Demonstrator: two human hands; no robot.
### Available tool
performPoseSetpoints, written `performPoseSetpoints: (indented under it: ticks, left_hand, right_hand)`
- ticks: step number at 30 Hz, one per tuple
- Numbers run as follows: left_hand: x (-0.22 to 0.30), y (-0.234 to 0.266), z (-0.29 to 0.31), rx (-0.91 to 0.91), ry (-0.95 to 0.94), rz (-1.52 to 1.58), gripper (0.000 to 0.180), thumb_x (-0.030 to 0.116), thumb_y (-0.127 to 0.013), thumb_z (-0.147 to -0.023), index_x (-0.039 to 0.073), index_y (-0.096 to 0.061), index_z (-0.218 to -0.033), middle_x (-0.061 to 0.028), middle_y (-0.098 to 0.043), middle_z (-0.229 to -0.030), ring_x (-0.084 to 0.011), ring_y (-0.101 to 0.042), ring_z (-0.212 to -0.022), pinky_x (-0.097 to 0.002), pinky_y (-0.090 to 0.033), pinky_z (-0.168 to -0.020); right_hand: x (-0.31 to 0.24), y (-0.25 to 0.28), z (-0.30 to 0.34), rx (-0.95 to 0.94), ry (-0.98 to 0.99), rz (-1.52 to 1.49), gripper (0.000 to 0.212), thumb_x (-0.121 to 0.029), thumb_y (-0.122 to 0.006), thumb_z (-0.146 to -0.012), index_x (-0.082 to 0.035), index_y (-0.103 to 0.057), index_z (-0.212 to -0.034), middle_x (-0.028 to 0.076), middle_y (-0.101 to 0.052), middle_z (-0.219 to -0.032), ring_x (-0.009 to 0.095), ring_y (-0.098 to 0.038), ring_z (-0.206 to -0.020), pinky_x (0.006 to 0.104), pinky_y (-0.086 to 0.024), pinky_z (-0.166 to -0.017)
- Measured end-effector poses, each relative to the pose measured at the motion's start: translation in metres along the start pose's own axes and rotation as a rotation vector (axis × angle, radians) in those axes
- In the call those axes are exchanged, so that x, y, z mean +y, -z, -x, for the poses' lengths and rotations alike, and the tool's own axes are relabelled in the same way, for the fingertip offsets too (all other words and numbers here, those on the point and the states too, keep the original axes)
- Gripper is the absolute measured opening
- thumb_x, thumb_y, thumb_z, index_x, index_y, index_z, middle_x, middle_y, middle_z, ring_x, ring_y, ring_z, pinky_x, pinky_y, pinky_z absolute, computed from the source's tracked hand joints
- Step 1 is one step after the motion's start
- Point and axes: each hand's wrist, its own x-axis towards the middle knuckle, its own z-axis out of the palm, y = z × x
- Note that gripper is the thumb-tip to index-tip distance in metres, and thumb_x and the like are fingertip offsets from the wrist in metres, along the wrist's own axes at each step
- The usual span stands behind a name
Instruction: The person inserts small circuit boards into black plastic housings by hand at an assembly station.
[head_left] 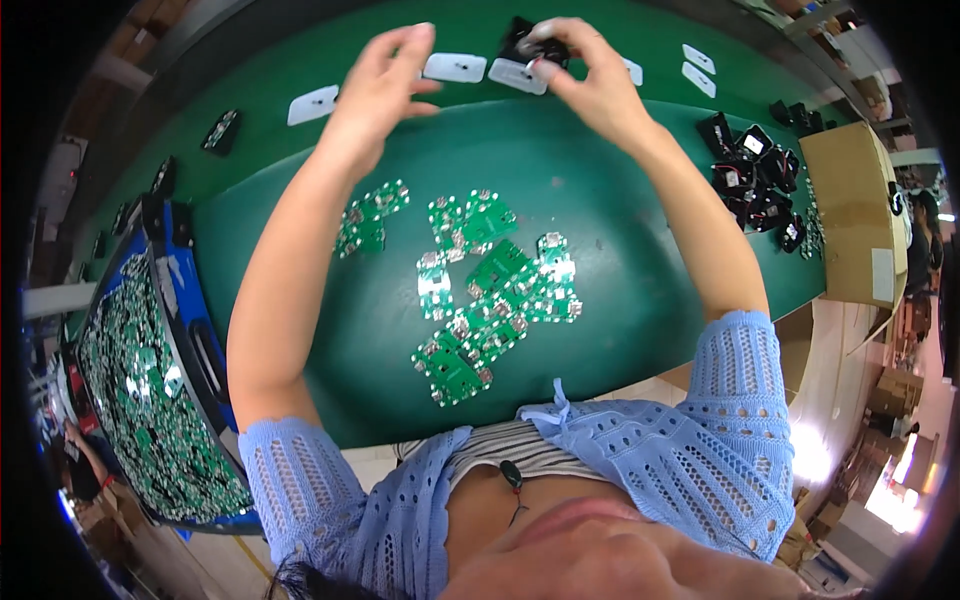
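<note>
My left hand (385, 85) is raised over the far side of the bench with its fingers apart and nothing in it. To its right, my right hand (597, 82) has its thumb and fingers closed on a black plastic casing (517, 42). Just below that casing lies a white plate (517, 77) with a small dark part on it. More such pale plates lie along the far strip, one white plate (455, 68) between my hands and another (313, 105) left of my left hand. Several green circuit boards (500, 268) are spread on the mat between my forearms.
A blue bin (205, 330) full of green boards stands at the left. At the right, black casings with wires (750, 175) are heaped beside an upright cardboard box (850, 215). Two white plates (699, 79) lie at the far right; a casing with a board (220, 132) sits far left.
</note>
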Motion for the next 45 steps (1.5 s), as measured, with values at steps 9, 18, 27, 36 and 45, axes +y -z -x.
performPoseSetpoints:
  ticks: [9, 18, 27, 36, 45]
  left_hand:
    - [-0.012, -0.002, 0.091, -0.330, 0.249, 0.323, 0.028, 0.025, -0.045, -0.091, -0.002, -0.049, -0.100, -0.0086, -0.057, -0.081, -0.0133, -0.057, -0.063, -0.0227, -0.046, -0.054]
    - [-0.016, 0.038, 0.122, 0.037, 0.140, 0.461, 0.025, 0.011, -0.051, -0.085, -0.006, -0.046, -0.103, -0.0138, -0.058, -0.086, -0.0197, -0.059, -0.071, -0.0277, -0.048, -0.063]
    - [-0.037, 0.044, 0.124, 0.051, 0.161, 0.500, 0.025, 0.015, -0.046, -0.088, -0.005, -0.045, -0.103, -0.0171, -0.059, -0.092, -0.0209, -0.061, -0.076, -0.0297, -0.050, -0.069]
    - [-0.039, 0.028, 0.133, 0.067, 0.182, 0.462, 0.020, 0.010, -0.046, -0.086, -0.003, -0.043, -0.101, -0.0159, -0.060, -0.086, -0.0205, -0.062, -0.067, -0.0293, -0.052, -0.063]
    - [-0.033, 0.022, 0.137, 0.020, 0.240, 0.492, 0.015, 0.010, -0.046, -0.088, -0.001, -0.046, -0.097, -0.0136, -0.059, -0.086, -0.0218, -0.061, -0.070, -0.0281, -0.051, -0.061]
  right_hand:
    - [-0.086, -0.039, 0.070, -0.025, 0.165, -0.196, 0.010, -0.012, -0.063, -0.077, -0.009, -0.062, -0.087, 0.009, -0.057, -0.106, 0.021, -0.056, -0.094, 0.0327, -0.044, -0.081]
    - [-0.078, -0.032, 0.067, -0.130, -0.208, -0.150, 0.027, -0.020, -0.063, -0.079, -0.004, -0.059, -0.100, 0.005, -0.060, -0.092, 0.017, -0.056, -0.091, 0.0298, -0.046, -0.079]
    - [-0.076, -0.036, 0.088, -0.442, 0.127, 0.495, 0.027, -0.021, -0.062, -0.076, -0.006, -0.058, -0.098, 0.007, -0.055, -0.091, 0.026, -0.053, -0.087, 0.0356, -0.047, -0.075]
    - [-0.103, -0.034, 0.085, -0.068, -0.547, -0.504, 0.015, -0.013, -0.051, -0.088, -0.003, -0.057, -0.097, 0.003, -0.058, -0.076, 0.010, -0.053, -0.064, 0.0220, -0.043, -0.056]
    - [-0.139, -0.048, 0.081, -0.013, -0.365, -0.751, 0.024, -0.007, -0.054, -0.086, -0.003, -0.043, -0.107, 0.003, -0.054, -0.076, 0.007, -0.047, -0.061, 0.0194, -0.038, -0.053]
